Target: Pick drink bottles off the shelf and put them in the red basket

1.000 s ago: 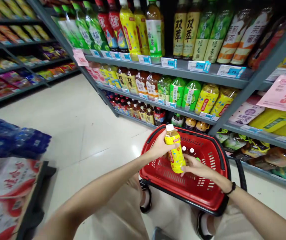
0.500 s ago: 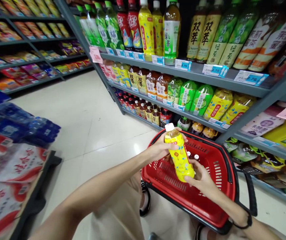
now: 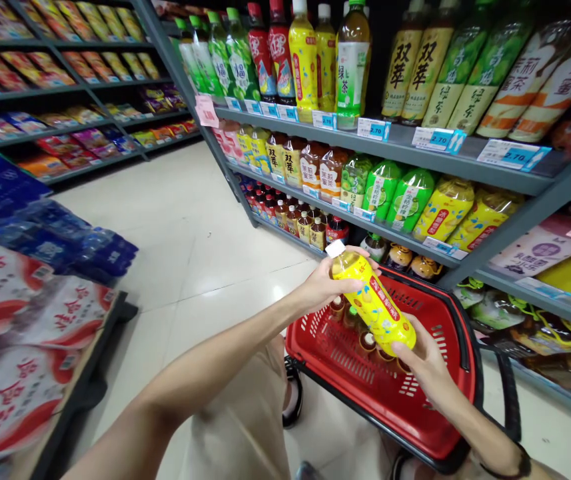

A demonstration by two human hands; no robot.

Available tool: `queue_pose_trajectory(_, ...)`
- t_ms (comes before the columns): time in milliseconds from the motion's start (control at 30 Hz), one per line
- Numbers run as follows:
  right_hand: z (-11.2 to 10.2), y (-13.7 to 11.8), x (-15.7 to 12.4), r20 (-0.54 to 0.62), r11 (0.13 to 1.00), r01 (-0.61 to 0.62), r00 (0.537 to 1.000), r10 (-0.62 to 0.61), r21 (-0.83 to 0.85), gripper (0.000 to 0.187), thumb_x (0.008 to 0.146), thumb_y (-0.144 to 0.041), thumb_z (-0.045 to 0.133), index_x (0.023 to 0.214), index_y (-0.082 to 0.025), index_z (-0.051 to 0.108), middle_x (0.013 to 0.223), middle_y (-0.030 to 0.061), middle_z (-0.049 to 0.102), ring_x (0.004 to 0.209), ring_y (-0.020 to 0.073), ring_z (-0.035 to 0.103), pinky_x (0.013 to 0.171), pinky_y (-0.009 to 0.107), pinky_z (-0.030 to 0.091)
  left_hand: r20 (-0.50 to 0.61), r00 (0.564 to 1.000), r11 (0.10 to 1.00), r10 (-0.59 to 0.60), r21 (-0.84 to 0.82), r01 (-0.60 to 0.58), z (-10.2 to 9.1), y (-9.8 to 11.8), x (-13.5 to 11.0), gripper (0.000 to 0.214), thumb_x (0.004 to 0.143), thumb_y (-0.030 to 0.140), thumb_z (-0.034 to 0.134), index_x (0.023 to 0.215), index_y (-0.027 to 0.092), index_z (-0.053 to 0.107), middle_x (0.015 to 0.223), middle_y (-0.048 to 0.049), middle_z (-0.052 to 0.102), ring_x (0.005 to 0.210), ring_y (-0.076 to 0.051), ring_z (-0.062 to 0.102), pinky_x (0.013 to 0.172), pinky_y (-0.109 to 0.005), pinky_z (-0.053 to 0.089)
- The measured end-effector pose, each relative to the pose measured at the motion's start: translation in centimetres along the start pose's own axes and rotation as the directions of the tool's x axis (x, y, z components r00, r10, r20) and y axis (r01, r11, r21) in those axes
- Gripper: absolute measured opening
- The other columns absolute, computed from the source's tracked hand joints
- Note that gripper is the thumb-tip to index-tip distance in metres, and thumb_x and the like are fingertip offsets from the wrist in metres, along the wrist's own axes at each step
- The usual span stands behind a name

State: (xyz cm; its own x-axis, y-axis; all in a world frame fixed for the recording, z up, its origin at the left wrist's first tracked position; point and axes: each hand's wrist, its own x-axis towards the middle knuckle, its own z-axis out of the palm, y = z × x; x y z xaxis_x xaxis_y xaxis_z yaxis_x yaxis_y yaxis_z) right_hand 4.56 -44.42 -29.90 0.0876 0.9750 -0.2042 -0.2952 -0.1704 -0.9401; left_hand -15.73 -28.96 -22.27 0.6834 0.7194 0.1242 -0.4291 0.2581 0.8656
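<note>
A plastic drink bottle [image 3: 372, 300] with a yellow label and white cap is held tilted, its cap end up and to the left. My left hand [image 3: 329, 283] is closed round it just below the cap. Near its base, my right hand [image 3: 418, 347] grips it between thumb and fingers. Both hands are above a red shopping basket [image 3: 385, 413] with a black rim. Inside the basket stand several small bottles [image 3: 352, 317], partly hidden by the held bottle and my hands.
A grey shelf [image 3: 295, 130] with rows of bottled drinks and price tags runs along the right. Red-and-white packs [image 3: 30, 373] sit on a dark pallet at lower left, with blue-wrapped bottle packs [image 3: 60, 233] behind. Snack shelves [image 3: 65, 87] stand across the tiled floor [image 3: 185, 220].
The bottle has turned in my hands, bringing its red label strip to the front, and leans more to the side. My right hand has shifted slightly right. The view has swung a little left.
</note>
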Motion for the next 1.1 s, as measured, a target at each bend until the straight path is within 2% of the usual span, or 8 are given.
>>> queue_pose_trajectory(233,0.9,0.8,0.3,0.219,0.894,-0.189,0.970,0.106,0.405,0.060,0.084,-0.032,0.088,0.139,-0.032,0.064,0.145,0.0069,0.069,0.130,0.0314,0.067,0.117,0.064,0.045,0.077,0.989,0.939,0.128,0.311,-0.146,1.6,-0.1,-0.5,0.053,0.079,0.023,0.089,0.126,0.021,0.064,0.126,-0.0102,0.070,0.115,-0.023,0.069,0.100,-0.037,0.056)
queue_pose_trajectory(400,0.7,0.4,0.8,0.237,0.906,-0.209,0.963,0.126,0.368,0.044,0.088,-0.041,0.084,0.127,-0.024,0.072,0.130,0.0100,0.077,0.104,0.0242,0.076,0.094,0.041,0.061,0.087,0.993,0.937,0.080,0.334,-0.104,-0.1,0.1,0.0,0.055,0.084,0.029,0.086,0.133,0.023,0.062,0.133,-0.0113,0.070,0.121,-0.024,0.069,0.103,-0.039,0.056)
queue_pose_trajectory(467,0.5,0.3,1.3,0.228,0.910,-0.279,0.950,0.215,0.307,0.047,0.097,-0.059,0.068,0.116,-0.016,0.075,0.104,0.0124,0.081,0.075,0.0187,0.075,0.068,0.029,0.060,0.067,0.998,0.935,0.019,0.352,-0.041,-2.0,-0.1,0.5,0.058,0.081,0.032,0.088,0.133,0.022,0.064,0.134,-0.0121,0.070,0.122,-0.025,0.069,0.106,-0.041,0.056)
queue_pose_trajectory(567,0.0,0.4,2.1,0.132,0.874,-0.473,0.879,0.458,0.116,0.079,0.104,-0.073,0.022,0.087,-0.013,0.072,0.054,0.0058,0.065,0.035,0.0122,0.050,0.035,0.021,0.035,0.012,0.993,0.911,-0.119,0.398,0.104,-4.7,-0.7,1.0,0.061,0.072,0.036,0.093,0.124,0.016,0.066,0.119,-0.0127,0.076,0.105,-0.024,0.075,0.091,-0.037,0.062)
queue_pose_trajectory(667,-0.5,0.7,2.8,0.087,0.786,-0.552,0.801,0.593,-0.279,0.089,0.101,-0.063,-0.006,0.072,-0.017,0.063,0.044,0.0041,0.054,0.030,0.0115,0.039,0.031,0.021,0.025,0.007,0.958,0.860,-0.288,0.443,0.255,-6.0,-1.6,0.9,0.067,0.071,0.038,0.093,0.127,0.015,0.062,0.102,-0.0083,0.077,0.073,-0.015,0.072,0.065,-0.028,0.061)
queue_pose_trajectory(800,-1.3,0.4,3.4,0.051,0.652,-0.463,0.791,0.609,-0.600,0.088,0.101,-0.060,-0.006,0.075,-0.016,0.066,0.055,0.0102,0.065,0.037,0.0145,0.050,0.037,0.024,0.038,-0.033,0.909,0.772,-0.417,0.516,0.373,-6.6,-2.8,0.6,0.068,0.068,0.047,0.093,0.118,0.013,0.062,0.091,-0.0062,0.075,0.059,-0.012,0.067,0.056,-0.026,0.059)
queue_pose_trajectory(967,-3.1,-0.6,4.1,-0.129,0.358,-0.339,0.858,0.498,-0.870,0.064,0.109,-0.045,0.026,0.094,-0.006,0.075,0.096,0.0282,0.079,0.091,0.0309,0.079,0.078,0.036,0.059,-0.182,0.903,0.393,-0.389,0.854,0.342,-7.1,-5.7,1.1,0.052,0.080,0.061,0.075,0.103,0.015,0.065,0.090,-0.0075,0.077,0.069,-0.018,0.071,0.063,-0.030,0.059)
queue_pose_trajectory(1100,-4.1,-1.8,4.3,-0.229,0.038,-0.273,0.869,0.439,-0.961,0.035,0.108,-0.023,0.046,0.118,-0.004,0.074,0.137,0.0308,0.068,0.136,0.0394,0.062,0.110,0.054,0.048,-0.209,0.880,0.058,-0.426,0.965,0.257,-6.4,-10.6,1.2,0.053,0.063,0.056,0.089,0.094,0.017,0.070,0.090,-0.0063,0.077,0.089,-0.026,0.075,0.079,-0.033,0.058)
